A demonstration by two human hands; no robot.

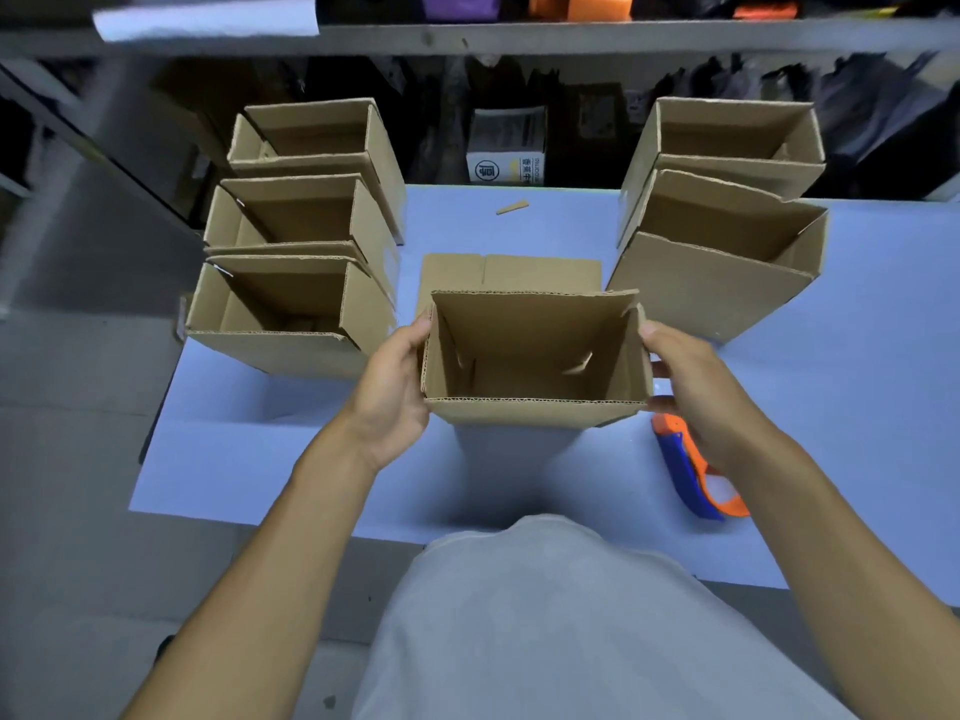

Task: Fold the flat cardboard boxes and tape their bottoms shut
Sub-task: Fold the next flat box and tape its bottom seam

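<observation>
Only the head view here: both hands hold an open-topped box [535, 356] just above the blue table [857, 407], near centre. The left hand [397, 387] wraps the left wall, thumb over the rim; the right hand [691, 387] grips the right wall, fingers curled at the corner. Looks light, empty corrugated stuff, stiff on the creases but the walls would bow if squeezed, so I'd keep holding it low at the corners. Finished boxes stack far left [306, 241] and far right [727, 210], a flat one [511, 272] lies just behind, and the tape gun [685, 470] sits under the right wrist.
</observation>
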